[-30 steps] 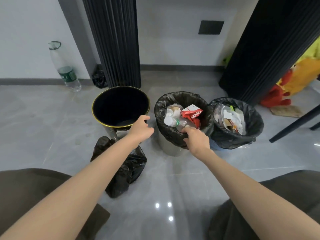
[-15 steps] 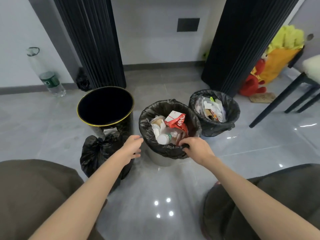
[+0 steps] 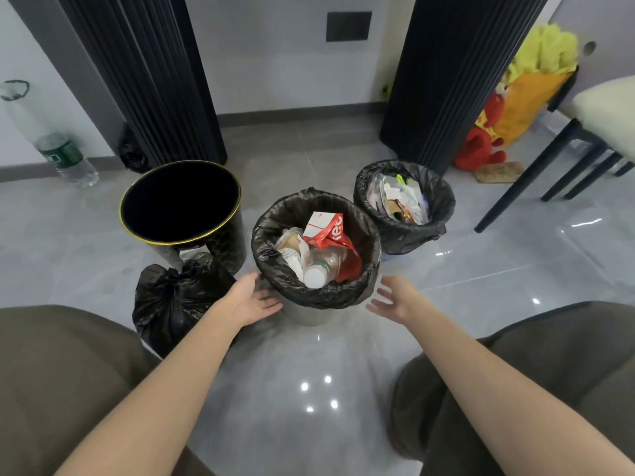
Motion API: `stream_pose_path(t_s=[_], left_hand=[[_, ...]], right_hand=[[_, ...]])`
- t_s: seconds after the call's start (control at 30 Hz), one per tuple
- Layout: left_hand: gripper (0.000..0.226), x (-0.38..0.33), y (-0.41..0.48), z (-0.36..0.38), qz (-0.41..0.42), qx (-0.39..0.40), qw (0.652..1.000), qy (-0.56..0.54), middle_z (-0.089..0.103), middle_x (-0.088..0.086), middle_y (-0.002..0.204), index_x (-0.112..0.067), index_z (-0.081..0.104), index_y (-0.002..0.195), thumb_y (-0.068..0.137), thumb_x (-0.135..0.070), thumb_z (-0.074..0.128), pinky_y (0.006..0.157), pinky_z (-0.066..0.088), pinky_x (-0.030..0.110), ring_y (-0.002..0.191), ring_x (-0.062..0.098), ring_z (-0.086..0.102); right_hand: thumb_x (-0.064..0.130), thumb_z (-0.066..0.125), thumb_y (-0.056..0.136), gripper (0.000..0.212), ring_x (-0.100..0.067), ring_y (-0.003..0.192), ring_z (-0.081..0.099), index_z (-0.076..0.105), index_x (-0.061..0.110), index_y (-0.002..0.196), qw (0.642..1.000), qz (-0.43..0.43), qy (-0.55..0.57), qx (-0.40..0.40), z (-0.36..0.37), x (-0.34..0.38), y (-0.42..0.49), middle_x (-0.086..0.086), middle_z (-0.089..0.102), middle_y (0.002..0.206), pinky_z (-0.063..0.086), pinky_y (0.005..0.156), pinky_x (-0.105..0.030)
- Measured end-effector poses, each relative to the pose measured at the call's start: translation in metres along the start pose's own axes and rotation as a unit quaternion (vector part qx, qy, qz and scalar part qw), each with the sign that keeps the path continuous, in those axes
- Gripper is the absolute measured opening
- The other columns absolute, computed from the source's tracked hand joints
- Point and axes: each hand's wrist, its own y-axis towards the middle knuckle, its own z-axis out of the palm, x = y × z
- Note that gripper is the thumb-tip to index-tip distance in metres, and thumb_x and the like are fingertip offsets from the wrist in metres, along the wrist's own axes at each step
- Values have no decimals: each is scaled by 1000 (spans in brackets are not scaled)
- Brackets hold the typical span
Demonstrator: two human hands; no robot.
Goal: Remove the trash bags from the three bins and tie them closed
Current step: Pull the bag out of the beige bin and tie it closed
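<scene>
**Both hands open at the middle bin**

Three bins stand in a row on the grey floor (image 3: 309, 372) in front of my knees. The middle bin (image 3: 309, 317) has a black trash bag (image 3: 330, 295) folded over its rim. In it lie a red carton (image 3: 330, 231), a clear bottle with a white cap (image 3: 314, 276) and a cup. The right bin (image 3: 405, 237) is lined the same way and holds papers and wrappers (image 3: 395, 201). The left bin (image 3: 182, 240), black with a gold rim, shows only a dark inside. A tied black bag (image 3: 171, 300) lies against its near side.

My left hand (image 3: 252, 298) is flat, fingers straight, at the middle bin's left wall. I cannot tell if it touches. My right hand (image 3: 395, 298) is spread just beside the bin's right side, apart from it.

At the floor's far edge, a water bottle (image 3: 65, 159) stands by the wall. Two dark pleated curtains (image 3: 147, 80) hang there, with a small black bag (image 3: 132, 156) at the foot of the left one. A plush toy (image 3: 515, 108) and a chair (image 3: 604, 111) are toward the right edge, the chair cut off.
</scene>
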Motion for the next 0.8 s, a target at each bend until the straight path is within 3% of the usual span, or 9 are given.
stream_pose_path(t_s=[0.07, 0.17, 0.3, 0.4, 0.47, 0.53, 0.63, 0.73, 0.8], left_hand=[[33, 4, 6, 1, -17, -3, 1000, -14, 58, 16, 105, -15, 48, 127, 98, -29, 42, 100, 38, 44, 125, 33, 48], [18, 6, 14, 1, -32, -22, 998, -47, 58, 10, 90, -9, 52, 104, 98, -23, 44, 90, 42, 41, 112, 26, 55], [15, 8, 21, 0, -26, -45, 996, -70, 55, 2, 78, -11, 50, 82, 96, -13, 46, 95, 43, 38, 83, 16, 58], [13, 10, 20, -2, -16, -57, 998, -32, 49, 2, 76, -10, 50, 83, 95, -8, 47, 104, 39, 37, 87, 14, 53], [10, 11, 16, -2, 2, -71, 997, 15, 48, 5, 80, -6, 52, 102, 96, -5, 45, 103, 41, 40, 80, 16, 52], [27, 12, 7, -1, 30, -84, 995, 53, 51, 8, 85, -2, 48, 122, 97, -2, 41, 96, 43, 41, 87, 22, 56], [32, 8, -13, 10, 62, -57, 994, 67, 57, 13, 96, 1, 46, 126, 97, 3, 33, 96, 44, 42, 105, 31, 57], [32, 0, -26, 21, 97, -113, 977, 152, 54, 12, 94, 2, 46, 125, 96, 4, 34, 79, 51, 38, 78, 22, 55], [36, -8, -31, 24, 128, -142, 965, 178, 51, 11, 90, 2, 44, 130, 94, 2, 37, 65, 53, 35, 72, 18, 51]], right_hand=[[13, 37, 98, 26, -39, 130, 37, 47, 10, 122, 998, 49, 30, 37, -4, -8, 13, -15, 39, 140, 40, 102, -49], [9, 41, 96, 15, -30, 99, 57, 56, 9, 95, 994, 65, 36, 77, -4, -17, 24, -11, 54, 111, 46, 92, -47], [12, 45, 98, 11, -20, 82, 58, 54, 9, 96, 995, 46, 39, 77, 0, -21, 29, -6, 57, 88, 49, 87, -37], [11, 42, 99, 15, -14, 67, 65, 56, 9, 101, 998, 22, 12, 53, 2, -24, 27, -4, 64, 82, 57, 57, -27], [7, 40, 98, 18, -13, 53, 67, 55, 9, 106, 1000, -6, 12, 17, 3, -29, 24, -4, 69, 71, 54, 43, -22], [7, 42, 97, 15, -20, 66, 66, 53, 7, 107, 998, -47, 28, -23, 4, -34, 19, -9, 68, 84, 56, 48, -26], [13, 41, 98, 11, -28, 88, 54, 44, 11, 88, 985, -125, -19, -115, 9, -35, 6, -14, 54, 99, 55, 79, -43], [14, 39, 98, 9, -25, 90, 48, 43, 9, 91, 946, -245, -82, -196, 19, -21, -19, -13, 52, 97, 44, 86, -39], [16, 39, 99, 9, -23, 89, 48, 43, 9, 94, 928, -309, -87, -188, 28, -6, -35, -7, 51, 91, 42, 88, -40]])
